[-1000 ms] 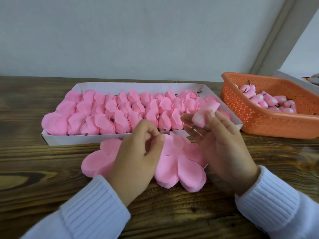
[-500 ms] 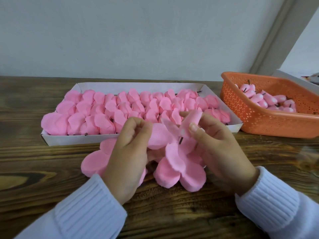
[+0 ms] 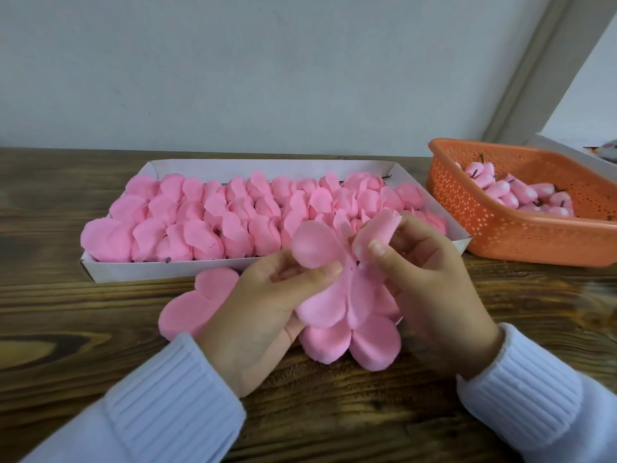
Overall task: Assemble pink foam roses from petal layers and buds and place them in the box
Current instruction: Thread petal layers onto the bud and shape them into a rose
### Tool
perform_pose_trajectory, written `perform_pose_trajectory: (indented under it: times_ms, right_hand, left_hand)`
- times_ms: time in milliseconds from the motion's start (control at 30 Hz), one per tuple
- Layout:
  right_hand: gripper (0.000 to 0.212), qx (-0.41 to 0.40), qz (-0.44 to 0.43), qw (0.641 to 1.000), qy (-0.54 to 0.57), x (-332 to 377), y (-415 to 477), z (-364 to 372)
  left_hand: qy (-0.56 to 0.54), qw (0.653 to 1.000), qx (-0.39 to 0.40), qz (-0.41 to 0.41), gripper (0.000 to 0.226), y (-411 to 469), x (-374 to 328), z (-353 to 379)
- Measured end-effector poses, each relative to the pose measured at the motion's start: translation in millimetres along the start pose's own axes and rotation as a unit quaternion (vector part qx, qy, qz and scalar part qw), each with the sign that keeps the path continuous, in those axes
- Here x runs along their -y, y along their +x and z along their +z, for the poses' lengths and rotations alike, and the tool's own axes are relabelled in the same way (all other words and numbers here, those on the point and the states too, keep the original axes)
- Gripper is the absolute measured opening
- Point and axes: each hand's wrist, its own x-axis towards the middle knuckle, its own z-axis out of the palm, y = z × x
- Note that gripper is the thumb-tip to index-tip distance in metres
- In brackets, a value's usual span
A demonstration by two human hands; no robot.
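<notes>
My left hand (image 3: 263, 309) pinches a pink foam petal layer (image 3: 320, 295), lifted off the table just in front of the box. My right hand (image 3: 430, 282) grips a pink bud (image 3: 377, 228) whose stem end meets the layer's middle. Under both hands a stack of flat petal layers (image 3: 354, 342) lies on the wooden table (image 3: 66, 329); part of the stack (image 3: 197, 305) shows left of my left hand. The white box (image 3: 167, 272) behind holds several rows of finished pink roses (image 3: 233, 212).
An orange perforated basket (image 3: 500, 235) with several pink buds (image 3: 514, 192) sits at the right, beside the box. A white tray edge (image 3: 574, 155) shows behind it. A grey wall runs along the table's far edge.
My left hand picked a petal layer up from the stack. My right hand brought the bud down and left onto the layer's middle.
</notes>
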Motion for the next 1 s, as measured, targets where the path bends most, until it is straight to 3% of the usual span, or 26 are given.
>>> perform_pose_trajectory:
  times_ms: [200, 267, 367, 600, 700, 1000]
  right_hand:
    - [0.017, 0.066, -0.047, 0.997, -0.008, 2.3, -3.0, 6.0]
    - [0.019, 0.051, -0.046, 0.998, -0.015, 3.0, -3.1, 6.4]
    - [0.018, -0.011, -0.066, 0.997, -0.029, 5.7, -0.4, 4.0]
    - [0.013, 0.015, -0.097, 0.992, -0.074, 12.2, -3.4, 7.0]
    - [0.017, 0.025, -0.101, 0.983, -0.149, 10.9, -4.9, 8.9]
    - [0.021, -0.004, -0.094, 0.971, -0.218, 7.4, -5.5, 8.9]
  left_hand:
    - [0.084, 0.996, 0.025, -0.012, 0.043, -2.2, 2.3, -0.4]
    - [0.11, 0.994, 0.017, -0.005, 0.036, -2.7, 2.9, -0.1]
    - [0.131, 0.991, -0.009, 0.009, 0.007, -2.5, 2.6, -0.8]
    - [0.118, 0.989, -0.081, 0.024, 0.011, 1.3, 6.1, -4.2]
    - [0.083, 0.993, -0.079, 0.021, 0.027, 2.1, 6.2, -5.1]
    - [0.129, 0.99, -0.057, 0.017, 0.024, 3.7, 10.4, -7.9]
